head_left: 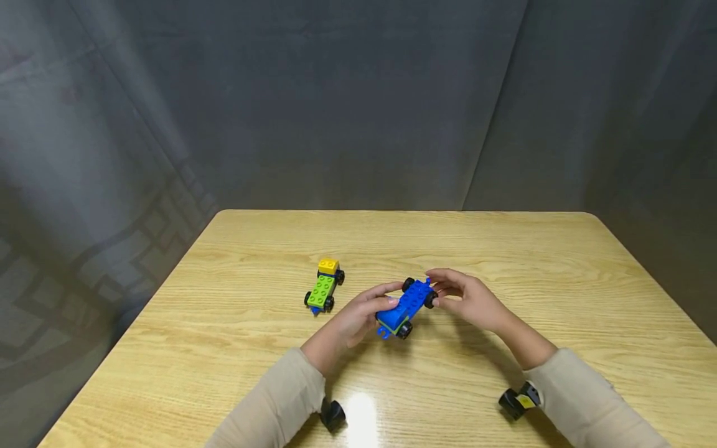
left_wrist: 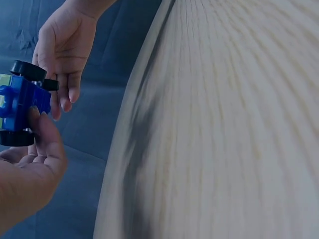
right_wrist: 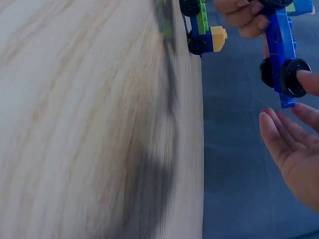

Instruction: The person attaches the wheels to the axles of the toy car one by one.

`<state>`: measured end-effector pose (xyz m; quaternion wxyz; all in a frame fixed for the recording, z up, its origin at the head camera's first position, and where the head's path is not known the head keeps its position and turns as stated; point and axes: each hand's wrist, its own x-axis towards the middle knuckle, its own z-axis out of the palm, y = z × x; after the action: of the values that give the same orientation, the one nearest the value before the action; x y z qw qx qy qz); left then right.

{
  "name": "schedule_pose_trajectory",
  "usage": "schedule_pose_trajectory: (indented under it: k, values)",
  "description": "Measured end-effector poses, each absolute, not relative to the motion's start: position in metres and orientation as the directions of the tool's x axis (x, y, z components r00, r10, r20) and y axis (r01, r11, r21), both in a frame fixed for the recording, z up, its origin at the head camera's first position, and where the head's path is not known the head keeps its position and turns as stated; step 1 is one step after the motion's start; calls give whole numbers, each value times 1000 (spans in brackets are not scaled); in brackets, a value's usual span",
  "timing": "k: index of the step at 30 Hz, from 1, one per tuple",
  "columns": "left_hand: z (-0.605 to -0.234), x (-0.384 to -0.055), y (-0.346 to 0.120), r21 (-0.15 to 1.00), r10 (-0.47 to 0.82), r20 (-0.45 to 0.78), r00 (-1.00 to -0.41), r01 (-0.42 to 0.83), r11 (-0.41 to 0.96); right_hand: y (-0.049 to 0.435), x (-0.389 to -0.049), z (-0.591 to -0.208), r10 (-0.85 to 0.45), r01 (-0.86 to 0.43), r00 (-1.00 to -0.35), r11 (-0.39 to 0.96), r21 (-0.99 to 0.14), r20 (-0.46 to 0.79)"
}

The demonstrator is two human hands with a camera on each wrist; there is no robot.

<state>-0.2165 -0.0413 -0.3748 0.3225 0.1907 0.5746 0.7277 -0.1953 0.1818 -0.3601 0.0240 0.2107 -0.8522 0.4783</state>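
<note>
A blue toy car made of building bricks, with black wheels and a blue hook at each end, is up over the table. My left hand grips its near end, where a sloped blue brick sits over a green layer. At the far end is my right hand, its thumb at a black wheel. In the right wrist view the other fingers spread loosely below the hook, not curled round the car. A second toy car, green with a yellow brick at its far end, stands left of my hands.
The wood-grain table has rounded far corners. A dark grey curtain hangs behind it and along both sides. Black wrist cameras sit by both beige sleeves, low over the table.
</note>
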Motion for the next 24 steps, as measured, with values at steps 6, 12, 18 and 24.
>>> schedule_pose_trajectory:
  k: [6,12,18,24]
  values:
    - [-377,-217,-42,941,705,-112,-700,-303,-151,184,-196,-364,-380,-392,-897,447,-804,226]
    - [-380,-221,-39,945,638,-153,-755,-300,-129,186,-194,-367,-351,-383,-907,465,-798,231]
    - [-382,-223,-36,945,529,-173,-831,-292,-150,185,-189,-369,-286,-342,-933,504,-794,220]
    - [-379,-228,-31,949,422,-171,-891,-264,-173,183,-183,-369,-214,-253,-963,518,-817,162]
